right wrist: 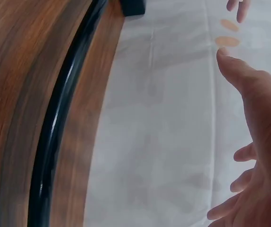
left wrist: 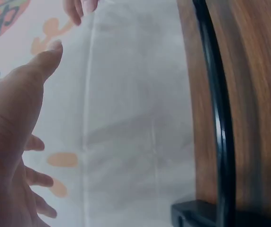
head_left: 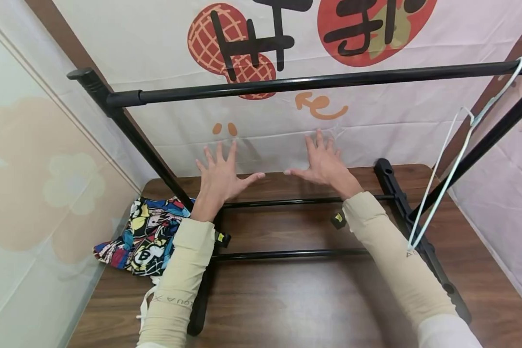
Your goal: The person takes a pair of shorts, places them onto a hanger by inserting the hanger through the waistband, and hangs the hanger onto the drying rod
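Observation:
Both hands reach forward inside a black metal rack, fingers spread and holding nothing. In the head view the left hand is above the rack's lower bars, with its thumb pointing toward the other hand. Across a gap, the right hand mirrors it, thumb pointing left. The rack's top bar runs above and beyond both hands, touching neither. Beside the left forearm lies a crumpled, colourful cartoon-print cloth with a white cord. Each wrist view shows its own hand with parted fingers, near a black lower bar.
A pale green-white looped cord hangs from the top bar's right end. The rack's feet stand on a brown wooden table. Behind is a white printed curtain. Small black pieces with yellow marks are near the lower bars.

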`<act>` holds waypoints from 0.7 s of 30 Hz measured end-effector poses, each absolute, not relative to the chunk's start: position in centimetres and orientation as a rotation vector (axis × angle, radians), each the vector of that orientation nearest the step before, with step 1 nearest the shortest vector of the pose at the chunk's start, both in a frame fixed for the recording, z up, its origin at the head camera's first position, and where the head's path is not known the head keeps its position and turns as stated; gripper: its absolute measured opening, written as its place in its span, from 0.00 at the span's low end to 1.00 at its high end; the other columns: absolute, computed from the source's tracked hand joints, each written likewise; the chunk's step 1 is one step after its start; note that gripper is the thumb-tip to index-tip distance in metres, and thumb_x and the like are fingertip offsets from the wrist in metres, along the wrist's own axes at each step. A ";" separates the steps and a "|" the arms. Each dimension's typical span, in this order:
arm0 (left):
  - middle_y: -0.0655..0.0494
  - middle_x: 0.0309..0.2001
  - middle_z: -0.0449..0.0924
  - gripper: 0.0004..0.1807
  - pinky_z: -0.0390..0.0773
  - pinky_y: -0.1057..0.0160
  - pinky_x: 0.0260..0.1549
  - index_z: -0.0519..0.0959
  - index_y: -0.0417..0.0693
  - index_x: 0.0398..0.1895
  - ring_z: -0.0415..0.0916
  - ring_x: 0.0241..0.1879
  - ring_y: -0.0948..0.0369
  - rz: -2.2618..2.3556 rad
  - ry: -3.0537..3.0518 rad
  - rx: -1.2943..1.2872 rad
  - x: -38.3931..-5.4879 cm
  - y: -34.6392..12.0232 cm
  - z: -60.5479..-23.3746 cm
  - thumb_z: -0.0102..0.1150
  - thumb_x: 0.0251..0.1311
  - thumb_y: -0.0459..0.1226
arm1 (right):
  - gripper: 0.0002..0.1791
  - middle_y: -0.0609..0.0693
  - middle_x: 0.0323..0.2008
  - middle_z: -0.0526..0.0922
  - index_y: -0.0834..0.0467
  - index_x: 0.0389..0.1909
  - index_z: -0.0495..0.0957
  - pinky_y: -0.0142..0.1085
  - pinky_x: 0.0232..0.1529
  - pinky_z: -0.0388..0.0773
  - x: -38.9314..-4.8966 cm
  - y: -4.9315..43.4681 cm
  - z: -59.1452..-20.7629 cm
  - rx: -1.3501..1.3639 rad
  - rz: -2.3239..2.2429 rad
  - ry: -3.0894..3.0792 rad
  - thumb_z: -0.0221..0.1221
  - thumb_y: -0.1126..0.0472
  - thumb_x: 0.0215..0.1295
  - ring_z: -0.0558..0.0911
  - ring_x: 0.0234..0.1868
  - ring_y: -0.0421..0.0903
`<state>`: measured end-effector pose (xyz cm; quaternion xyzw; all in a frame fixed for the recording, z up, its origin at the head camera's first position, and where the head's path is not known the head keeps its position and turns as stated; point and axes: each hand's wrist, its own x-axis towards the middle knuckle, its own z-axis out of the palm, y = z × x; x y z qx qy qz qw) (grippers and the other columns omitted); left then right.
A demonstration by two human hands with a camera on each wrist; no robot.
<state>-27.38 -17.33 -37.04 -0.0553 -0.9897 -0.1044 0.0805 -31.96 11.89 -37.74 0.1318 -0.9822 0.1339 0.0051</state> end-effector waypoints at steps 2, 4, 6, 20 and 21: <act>0.36 0.85 0.41 0.69 0.44 0.17 0.71 0.41 0.59 0.88 0.34 0.82 0.26 -0.319 -2.952 -0.170 -26.9 -17.4 -36.6 0.52 0.51 0.83 | 0.71 0.64 0.86 0.33 0.56 0.86 0.41 0.74 0.75 0.56 -31.6 11.6 -37.4 0.427 0.433 -3.066 0.56 0.14 0.56 0.47 0.83 0.75; 0.36 0.85 0.43 0.69 0.46 0.17 0.71 0.43 0.58 0.87 0.37 0.82 0.26 -0.326 -2.938 -0.174 -26.2 -17.5 -36.4 0.53 0.51 0.83 | 0.71 0.64 0.86 0.34 0.56 0.86 0.42 0.73 0.75 0.57 -31.3 11.4 -37.2 0.447 0.452 -3.059 0.57 0.15 0.56 0.48 0.83 0.74; 0.36 0.85 0.44 0.69 0.48 0.17 0.71 0.44 0.57 0.87 0.38 0.82 0.26 -0.346 -2.931 -0.182 -25.6 -17.5 -36.2 0.54 0.51 0.82 | 0.70 0.65 0.86 0.34 0.57 0.86 0.41 0.71 0.76 0.57 -31.1 11.2 -37.1 0.465 0.470 -3.056 0.57 0.16 0.57 0.48 0.83 0.74; 0.35 0.80 0.56 0.61 0.65 0.29 0.71 0.56 0.53 0.84 0.56 0.77 0.34 -0.383 -2.787 -0.311 -23.0 -17.6 -33.7 0.62 0.54 0.75 | 0.67 0.69 0.84 0.45 0.61 0.84 0.49 0.63 0.71 0.71 -28.2 10.5 -35.2 0.600 0.579 -2.910 0.63 0.22 0.59 0.61 0.79 0.72; 0.35 0.80 0.56 0.61 0.65 0.30 0.71 0.56 0.53 0.84 0.57 0.77 0.35 -0.395 -2.780 -0.319 -22.8 -17.7 -33.6 0.62 0.55 0.75 | 0.66 0.69 0.84 0.45 0.61 0.83 0.49 0.63 0.72 0.71 -27.9 10.4 -35.0 0.610 0.581 -2.906 0.63 0.22 0.59 0.61 0.80 0.72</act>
